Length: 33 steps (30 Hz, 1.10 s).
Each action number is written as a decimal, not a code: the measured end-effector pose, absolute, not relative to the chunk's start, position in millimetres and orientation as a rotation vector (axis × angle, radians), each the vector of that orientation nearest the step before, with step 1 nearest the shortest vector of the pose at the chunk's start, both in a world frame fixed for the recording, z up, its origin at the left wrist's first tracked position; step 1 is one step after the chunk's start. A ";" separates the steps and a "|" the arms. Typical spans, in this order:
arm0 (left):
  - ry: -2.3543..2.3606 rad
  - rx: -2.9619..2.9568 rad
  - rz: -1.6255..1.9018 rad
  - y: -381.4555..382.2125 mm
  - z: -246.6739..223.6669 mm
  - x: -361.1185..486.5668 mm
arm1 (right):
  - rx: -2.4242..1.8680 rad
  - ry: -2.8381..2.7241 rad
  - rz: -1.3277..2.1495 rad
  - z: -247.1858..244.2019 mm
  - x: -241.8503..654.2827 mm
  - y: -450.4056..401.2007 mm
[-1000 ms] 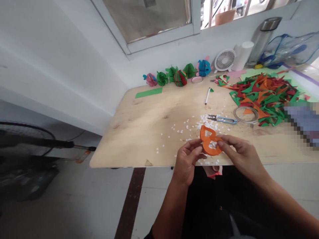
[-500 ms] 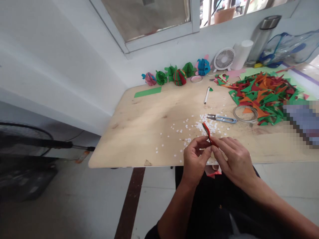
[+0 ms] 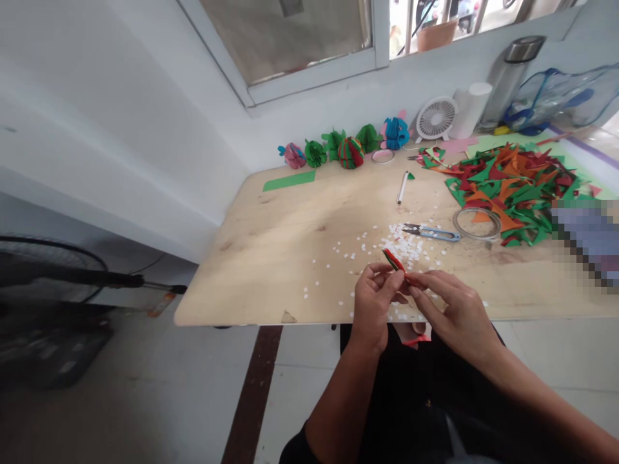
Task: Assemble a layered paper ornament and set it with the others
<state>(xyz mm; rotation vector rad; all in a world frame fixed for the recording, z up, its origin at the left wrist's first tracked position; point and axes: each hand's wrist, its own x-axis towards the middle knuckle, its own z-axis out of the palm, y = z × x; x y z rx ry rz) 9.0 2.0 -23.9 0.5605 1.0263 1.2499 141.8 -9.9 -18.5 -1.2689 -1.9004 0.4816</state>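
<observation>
Between my two hands, over the table's front edge, is a narrow folded piece of red and green paper. My left hand pinches it from the left, thumb on top. The fingertips of my right hand close on its right end, partly hiding it. Small white paper bits lie scattered on the wood just beyond my hands. Blue-handled thread snips rest among them, beside a roll of clear tape. A pink-red paper piece shows below my hands, near my lap.
Red, orange and green paper scraps are heaped at the right, near a pixelated device. Folded-paper ornaments line the wall beside a small white fan and a glass bottle. A white pen and green strip lie on the table.
The folded paper has tilted further left and sits slightly lower. My left thumb has shifted up over it, and my right fingers have moved along its lower end.
</observation>
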 end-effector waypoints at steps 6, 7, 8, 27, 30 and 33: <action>0.973 0.662 1.177 4.8 -21.4 2.9 | -1.318 -1.805 0.655 -17.4 144.3 -10.2; 0.969 0.667 1.172 4.7 -21.2 1.8 | -1.331 -1.778 0.704 -16.4 144.8 -9.7; 0.965 0.661 1.168 4.7 -21.1 0.7 | -1.345 -1.747 0.753 -15.3 145.4 -9.1; 1.028 0.497 1.154 7.9 -26.2 -10.7 | -1.394 -1.315 1.131 -21.3 156.9 3.0; 1.036 0.489 1.134 8.3 -28.0 -10.1 | -1.391 -1.299 1.174 -23.2 157.4 2.5; 1.027 0.459 1.110 7.9 -28.8 -9.5 | -1.401 -1.316 1.172 -24.6 157.6 1.4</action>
